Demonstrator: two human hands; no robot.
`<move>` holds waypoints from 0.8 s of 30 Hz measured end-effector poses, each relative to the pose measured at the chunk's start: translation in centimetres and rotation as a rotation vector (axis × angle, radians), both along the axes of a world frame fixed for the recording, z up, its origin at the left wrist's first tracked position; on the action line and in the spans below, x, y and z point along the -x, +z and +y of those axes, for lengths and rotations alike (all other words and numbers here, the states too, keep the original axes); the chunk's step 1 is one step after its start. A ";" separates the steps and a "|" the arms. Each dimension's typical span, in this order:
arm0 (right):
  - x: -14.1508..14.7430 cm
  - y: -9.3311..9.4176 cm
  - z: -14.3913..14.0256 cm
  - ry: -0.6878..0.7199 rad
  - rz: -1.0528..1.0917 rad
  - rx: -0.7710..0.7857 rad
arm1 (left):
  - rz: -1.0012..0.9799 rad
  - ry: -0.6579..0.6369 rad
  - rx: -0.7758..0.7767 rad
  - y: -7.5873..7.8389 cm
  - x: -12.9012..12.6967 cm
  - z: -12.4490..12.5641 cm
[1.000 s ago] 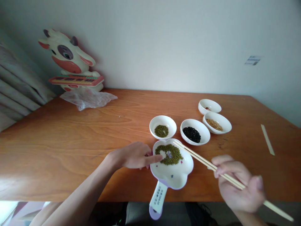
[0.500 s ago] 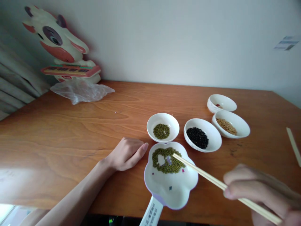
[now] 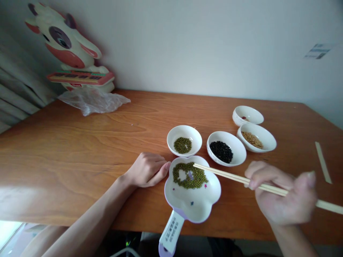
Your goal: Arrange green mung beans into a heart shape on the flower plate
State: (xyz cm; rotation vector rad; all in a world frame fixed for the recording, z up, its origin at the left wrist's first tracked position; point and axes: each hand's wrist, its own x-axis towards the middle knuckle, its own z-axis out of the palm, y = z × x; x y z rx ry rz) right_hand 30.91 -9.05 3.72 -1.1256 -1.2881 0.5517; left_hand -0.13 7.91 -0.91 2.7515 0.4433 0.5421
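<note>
My right hand (image 3: 284, 192) holds a pair of wooden chopsticks (image 3: 227, 175), pointing left. Their tips are together over the green mung beans (image 3: 197, 175) in a white flower-shaped bowl (image 3: 200, 210) with a purple rim and a labelled handle. I cannot tell whether a bean is between the tips. Curled on the table, my left hand (image 3: 147, 169) lies beside this bowl, its thumb close to the rim; nothing shows in it. Just behind stands a round white bowl (image 3: 197, 134) with more mung beans (image 3: 182, 145).
Right of it are a white bowl (image 3: 239, 151) of black beans (image 3: 221, 151), one (image 3: 269, 141) of tan beans (image 3: 252, 139), and another (image 3: 254, 114) with a few reddish bits. A pale strip (image 3: 323, 162) lies far right. A plastic bag (image 3: 93, 101) and cow toy keyboard (image 3: 80, 76) stand back left.
My right hand has turned over and shifted up, thumb now raised off the chopsticks. Their tips moved slightly toward the bowl's far side. The whole view shifted a little; my left hand stays put.
</note>
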 end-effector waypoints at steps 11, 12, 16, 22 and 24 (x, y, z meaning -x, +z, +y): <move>-0.2 -3.8 -3.1 -0.072 0.111 0.128 | 0.092 0.094 0.413 1.6 -0.7 0.0; -0.3 -3.8 -3.3 -0.078 0.102 0.131 | 0.082 0.078 0.373 1.4 -0.8 0.1; -0.9 -2.5 -3.1 -0.059 0.005 0.117 | 0.049 0.033 0.193 0.8 -1.1 0.3; -0.6 1.9 -1.6 -0.056 -0.261 0.192 | 0.066 0.018 0.137 0.5 -1.1 0.2; 0.4 2.3 -1.7 -0.162 -0.242 0.167 | 0.086 0.055 0.161 0.4 -1.1 0.0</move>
